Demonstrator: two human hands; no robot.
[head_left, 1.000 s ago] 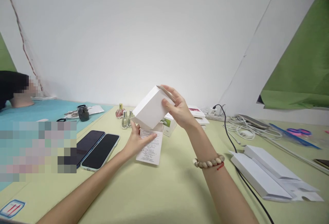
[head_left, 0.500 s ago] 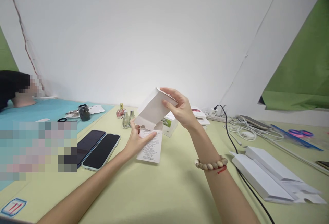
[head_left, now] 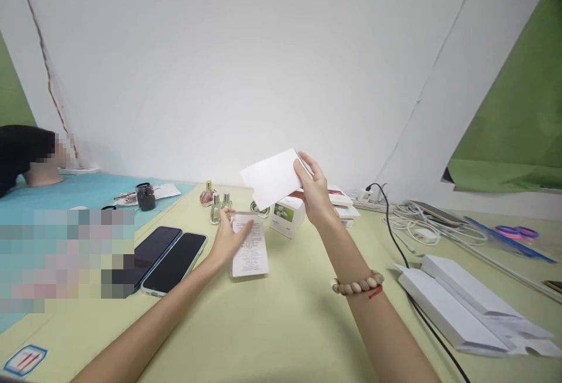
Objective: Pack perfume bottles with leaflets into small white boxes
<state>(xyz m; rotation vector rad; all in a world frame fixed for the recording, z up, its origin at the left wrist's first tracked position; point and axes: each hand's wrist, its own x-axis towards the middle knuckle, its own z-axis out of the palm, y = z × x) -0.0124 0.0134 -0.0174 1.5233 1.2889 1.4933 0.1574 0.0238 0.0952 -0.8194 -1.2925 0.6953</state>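
My right hand (head_left: 314, 194) is raised above the table, fingers closed on one end of a plain white carton (head_left: 271, 178) that is tilted in the air. My left hand (head_left: 228, 239) is lower, pinching the top of a printed leaflet (head_left: 250, 250) whose lower part lies on the yellow-green table (head_left: 272, 324). Just behind the hands stand a small white box with a green picture (head_left: 286, 214) and several small glass perfume bottles (head_left: 215, 205).
Two dark phones (head_left: 162, 259) lie side by side at the left. A black jar (head_left: 144, 195) sits on a blue mat. White flat packaging (head_left: 461, 307), a black cable (head_left: 397, 242), coiled white cables (head_left: 421, 222) and scissors (head_left: 513, 232) are at the right. Another person's arm (head_left: 26, 157) is at far left.
The leaflet has come out of the carton and dropped toward the table in my left hand. My right hand has turned the carton and lifted it away to the right.
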